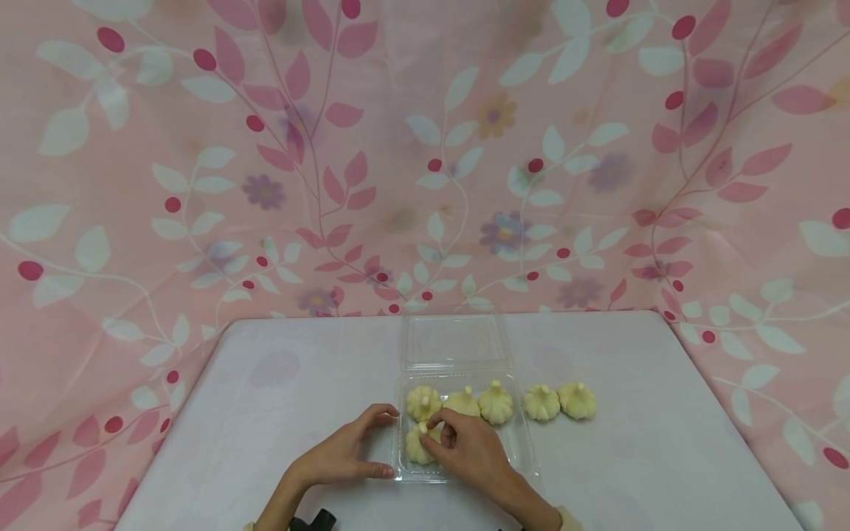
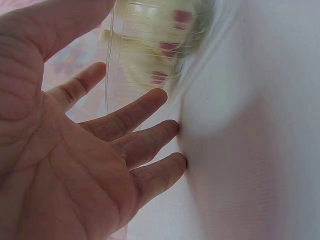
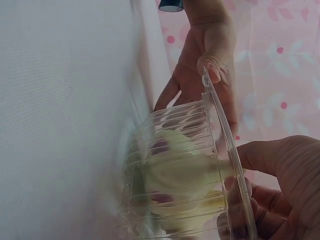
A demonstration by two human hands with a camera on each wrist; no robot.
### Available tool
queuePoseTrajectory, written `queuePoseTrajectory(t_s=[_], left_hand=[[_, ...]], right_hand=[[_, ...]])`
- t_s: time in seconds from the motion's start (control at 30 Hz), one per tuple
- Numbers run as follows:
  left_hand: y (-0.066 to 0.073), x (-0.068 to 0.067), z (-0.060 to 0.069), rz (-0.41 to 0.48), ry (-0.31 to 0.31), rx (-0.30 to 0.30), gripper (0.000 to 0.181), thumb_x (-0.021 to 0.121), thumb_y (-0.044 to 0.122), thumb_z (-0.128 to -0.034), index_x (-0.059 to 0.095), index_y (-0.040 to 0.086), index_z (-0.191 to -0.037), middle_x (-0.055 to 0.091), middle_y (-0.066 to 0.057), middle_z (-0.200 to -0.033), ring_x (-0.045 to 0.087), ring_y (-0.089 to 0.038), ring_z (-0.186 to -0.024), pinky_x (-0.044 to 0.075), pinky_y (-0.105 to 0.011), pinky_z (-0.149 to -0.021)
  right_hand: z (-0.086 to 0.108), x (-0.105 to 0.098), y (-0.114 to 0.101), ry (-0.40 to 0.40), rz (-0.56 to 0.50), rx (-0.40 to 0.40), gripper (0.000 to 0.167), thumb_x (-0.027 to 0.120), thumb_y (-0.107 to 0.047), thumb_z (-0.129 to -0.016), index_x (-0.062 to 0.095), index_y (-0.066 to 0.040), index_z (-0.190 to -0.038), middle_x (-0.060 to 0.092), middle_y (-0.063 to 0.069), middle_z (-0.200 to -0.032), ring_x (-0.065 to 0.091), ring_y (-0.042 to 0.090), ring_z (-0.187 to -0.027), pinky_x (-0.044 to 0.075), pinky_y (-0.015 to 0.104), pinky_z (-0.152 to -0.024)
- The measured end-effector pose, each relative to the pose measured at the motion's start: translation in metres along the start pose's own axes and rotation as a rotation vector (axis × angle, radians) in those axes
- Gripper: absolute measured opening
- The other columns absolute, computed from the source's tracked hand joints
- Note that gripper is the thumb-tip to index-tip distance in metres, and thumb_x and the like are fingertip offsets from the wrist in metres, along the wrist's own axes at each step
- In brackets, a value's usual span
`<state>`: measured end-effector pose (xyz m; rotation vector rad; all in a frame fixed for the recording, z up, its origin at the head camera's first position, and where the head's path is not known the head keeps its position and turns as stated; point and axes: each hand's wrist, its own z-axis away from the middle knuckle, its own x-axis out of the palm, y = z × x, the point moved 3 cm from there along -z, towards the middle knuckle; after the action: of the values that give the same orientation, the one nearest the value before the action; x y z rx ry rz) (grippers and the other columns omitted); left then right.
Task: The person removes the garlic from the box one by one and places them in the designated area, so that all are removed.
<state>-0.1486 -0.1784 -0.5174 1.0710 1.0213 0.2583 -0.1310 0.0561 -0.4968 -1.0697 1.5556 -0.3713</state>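
A clear plastic box with its lid folded back holds several pale garlic-shaped pieces, three along the back and one at the front left. My right hand pinches the stem of the front-left piece between thumb and fingers; in the right wrist view my right hand reaches over the box wall. My left hand is beside the box's left edge, fingers spread and holding nothing; the left wrist view shows the left palm close to the box side.
Two more garlic-shaped pieces lie on the white table right of the box. The raised clear lid lies behind it. A pink floral cloth hangs past the table's back edge.
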Motion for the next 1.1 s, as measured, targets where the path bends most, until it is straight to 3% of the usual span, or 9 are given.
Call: queuePoseTrajectory(t_s=[0.47,1.1], left_hand=[[-0.001,0.001,-0.001,0.006,-0.006,-0.008,0.085,0.084,0.041,-0.0775,0.035,0.019,-0.144,0.053,-0.003,-0.141,0.045,-0.026,-0.134,0.03,-0.061,-0.107],[0.0,-0.001,0.001,-0.014,-0.006,0.015,0.085,0.083,0.043,-0.0783,0.036,0.018,-0.144,0.055,-0.002,-0.138,0.046,-0.023,-0.132,0.032,-0.056,-0.107]], right_hand=[[-0.001,-0.001,0.003,-0.01,-0.002,0.029,0.011,0.077,-0.025,-0.086,0.069,-0.02,-0.091,0.047,-0.019,-0.057,0.039,-0.006,-0.048,0.035,0.018,-0.043],[0.005,-0.016,-0.002,0.052,0.004,-0.012,0.013,0.08,-0.021,-0.083,0.068,-0.022,-0.09,0.045,-0.02,-0.058,0.039,-0.006,-0.05,0.034,0.017,-0.045]])
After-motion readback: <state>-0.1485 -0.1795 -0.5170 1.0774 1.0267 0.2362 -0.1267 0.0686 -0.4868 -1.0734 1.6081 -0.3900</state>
